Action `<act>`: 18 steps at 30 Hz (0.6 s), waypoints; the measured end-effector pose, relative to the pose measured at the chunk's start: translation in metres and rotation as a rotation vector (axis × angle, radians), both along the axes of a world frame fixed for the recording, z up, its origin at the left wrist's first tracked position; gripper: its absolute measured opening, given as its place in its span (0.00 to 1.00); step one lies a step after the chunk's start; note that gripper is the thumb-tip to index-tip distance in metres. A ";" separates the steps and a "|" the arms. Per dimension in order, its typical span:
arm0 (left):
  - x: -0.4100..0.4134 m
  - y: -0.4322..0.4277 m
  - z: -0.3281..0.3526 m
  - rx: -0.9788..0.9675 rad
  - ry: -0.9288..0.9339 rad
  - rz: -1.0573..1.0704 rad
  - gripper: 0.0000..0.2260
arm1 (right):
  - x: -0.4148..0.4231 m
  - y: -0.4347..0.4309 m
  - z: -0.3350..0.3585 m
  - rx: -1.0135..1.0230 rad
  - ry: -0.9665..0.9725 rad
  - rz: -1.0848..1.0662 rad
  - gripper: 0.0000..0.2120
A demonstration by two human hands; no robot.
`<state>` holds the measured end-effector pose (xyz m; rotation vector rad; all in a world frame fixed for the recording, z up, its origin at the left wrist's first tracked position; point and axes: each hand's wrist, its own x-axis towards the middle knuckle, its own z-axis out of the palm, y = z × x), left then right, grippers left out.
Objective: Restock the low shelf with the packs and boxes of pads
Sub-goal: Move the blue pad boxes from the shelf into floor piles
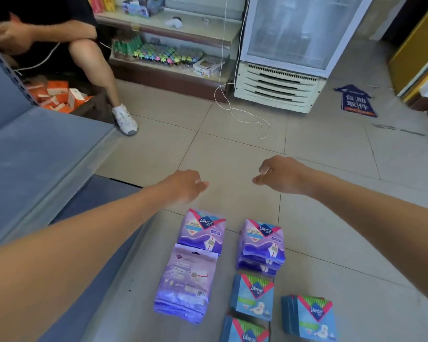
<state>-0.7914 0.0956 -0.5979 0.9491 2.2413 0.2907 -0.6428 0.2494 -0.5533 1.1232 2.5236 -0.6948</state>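
Blue Libresse packs lay closest, on the tiled floor (344, 218): one pack (245, 332) cut by the bottom edge of the view, a second blue pack (253, 296) just beyond it, and a small stack of blue packs (311, 317) to the right, apart from the other two. Left of these, a large purple pack (185, 285) lay with its back and barcode facing up, its far end overlapping another purple pack (202, 229) that lay face up. Beside that one, across a narrow strip of tile, sat a stack of purple packs (261, 245). None of the packs was on the low shelf (35, 156), whose grey-blue boards ran along the left side.

Both bare forearms reached forward above the packs. The left hand (183, 186) hung over the floor past the purple packs, fingers loosely curled and holding nothing. The right hand (279, 175) was level with it and well apart, also loosely curled and holding nothing.

Farther off, a thin white cord (245, 114) looped over the tiles. A second person sat at the far left, one white sneaker (125, 119) on the floor next to a heap of orange boxes (57, 95). Against the back stood a wooden shelf (168, 33) of small colourful goods, a glass-door cooler (287, 45), and, to its right, a blue arrow sticker (356, 101) on the floor.
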 end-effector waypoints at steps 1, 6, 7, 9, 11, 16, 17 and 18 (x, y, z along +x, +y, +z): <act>0.000 0.000 -0.018 0.002 0.008 0.007 0.19 | -0.001 -0.002 -0.021 -0.007 0.007 0.012 0.23; 0.000 -0.011 -0.096 0.033 0.065 0.028 0.20 | 0.002 -0.025 -0.106 0.016 0.019 0.087 0.22; 0.001 -0.017 -0.105 0.038 0.077 0.031 0.20 | 0.003 -0.030 -0.117 0.025 0.027 0.099 0.22; 0.006 -0.028 -0.117 0.035 0.099 0.032 0.20 | 0.004 -0.039 -0.131 0.041 0.043 0.122 0.23; 0.011 -0.040 -0.124 0.041 0.125 0.039 0.20 | 0.006 -0.049 -0.138 0.060 0.058 0.148 0.23; 0.032 -0.066 -0.120 0.067 0.103 0.099 0.18 | 0.018 -0.079 -0.149 0.050 0.082 0.172 0.24; 0.034 -0.067 -0.118 0.087 0.108 0.114 0.18 | 0.021 -0.080 -0.151 0.055 0.073 0.178 0.24; 0.035 -0.068 -0.116 0.125 0.114 0.140 0.17 | 0.023 -0.081 -0.152 0.072 0.067 0.180 0.25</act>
